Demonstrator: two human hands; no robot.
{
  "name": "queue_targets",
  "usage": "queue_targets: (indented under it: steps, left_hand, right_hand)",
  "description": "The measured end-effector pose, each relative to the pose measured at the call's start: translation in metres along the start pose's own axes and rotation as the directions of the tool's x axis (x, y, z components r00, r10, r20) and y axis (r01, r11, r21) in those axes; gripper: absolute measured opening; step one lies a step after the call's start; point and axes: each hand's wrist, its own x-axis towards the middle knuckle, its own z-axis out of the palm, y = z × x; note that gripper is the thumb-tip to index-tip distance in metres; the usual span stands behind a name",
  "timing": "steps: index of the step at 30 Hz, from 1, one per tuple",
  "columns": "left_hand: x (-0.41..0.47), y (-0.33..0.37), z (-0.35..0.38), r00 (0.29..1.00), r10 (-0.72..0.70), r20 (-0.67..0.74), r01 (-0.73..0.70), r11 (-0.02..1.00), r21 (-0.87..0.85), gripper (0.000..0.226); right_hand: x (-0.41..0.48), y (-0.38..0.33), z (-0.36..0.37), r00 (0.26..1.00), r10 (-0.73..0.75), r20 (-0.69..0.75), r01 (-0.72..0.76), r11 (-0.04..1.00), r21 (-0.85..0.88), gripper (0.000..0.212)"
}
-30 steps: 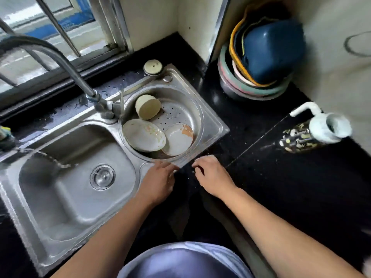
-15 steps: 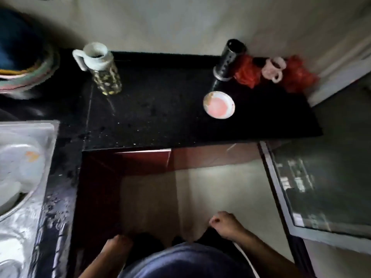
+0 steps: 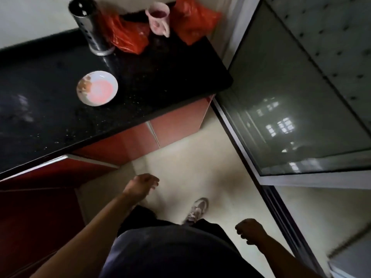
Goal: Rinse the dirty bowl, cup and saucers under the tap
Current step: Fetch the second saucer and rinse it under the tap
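Note:
A dirty white saucer with pink and brown stains lies on the black counter. A pink cup stands at the counter's far end between red plastic bags. My left hand hangs over the floor in front of the counter, fingers loosely curled, holding nothing. My right hand is low at the right, closed in a loose fist and empty. The sink and tap are out of view.
A perforated steel utensil holder stands behind the saucer. Red plastic bags lie by the wall. Red cabinet fronts run under the counter. A glass sliding door fills the right side. My shoe is on the pale floor.
The view has swung right, away from the sink, to the counter's far end. Both hands left the sink rim and dropped; my left hand has since risen forward.

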Motion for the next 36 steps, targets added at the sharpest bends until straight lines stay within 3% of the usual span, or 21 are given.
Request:
queue_targets:
  steps: [3,5,10,16,21,24,28,32,36]
  left_hand:
    - [0.002,0.017,0.012,0.998,0.005,-0.055,-0.002,0.999,0.046,0.025]
    - [0.004,0.013,0.008,0.993,-0.06,-0.099,0.063,0.998,0.031,0.027]
    - [0.026,-0.001,-0.013,0.951,-0.226,-0.213,0.162,0.946,-0.281,0.023]
    - [0.065,0.043,-0.066,0.872,-0.249,-0.421,-0.081,0.776,-0.626,0.03]
    - [0.097,0.082,-0.133,0.656,-0.373,-0.656,-0.274,0.692,-0.668,0.026]
    - [0.12,0.086,-0.17,0.559,-0.511,-0.653,-0.28,0.625,-0.728,0.018]
    - [0.154,0.087,-0.207,0.465,-0.613,-0.639,-0.157,0.653,-0.741,0.036]
    - [0.172,0.094,-0.219,0.491,-0.627,-0.605,-0.089,0.655,-0.75,0.048]
    - [0.17,0.101,-0.208,0.458,-0.729,-0.509,-0.166,0.493,-0.854,0.047]
  right_hand:
    - [0.024,-0.023,-0.043,0.999,0.035,0.027,-0.036,0.999,0.032,0.011]
    - [0.038,-0.06,-0.063,0.998,-0.038,0.057,0.039,0.999,-0.02,0.02]
    - [0.049,-0.195,-0.101,0.964,-0.263,0.041,0.264,0.964,-0.024,0.016]
    - [0.017,-0.375,-0.128,0.829,-0.543,0.136,0.551,0.834,-0.029,0.014]
    - [-0.014,-0.511,-0.116,0.68,-0.702,0.212,0.718,0.697,0.004,0.019]
    - [-0.017,-0.58,-0.09,0.618,-0.747,0.245,0.771,0.637,0.001,0.024]
    - [-0.006,-0.649,-0.052,0.603,-0.744,0.287,0.785,0.618,-0.047,0.054]
    - [0.005,-0.685,-0.026,0.629,-0.707,0.324,0.764,0.639,-0.091,0.055]
    - [0.001,-0.691,-0.015,0.599,-0.736,0.315,0.791,0.606,-0.085,0.046]
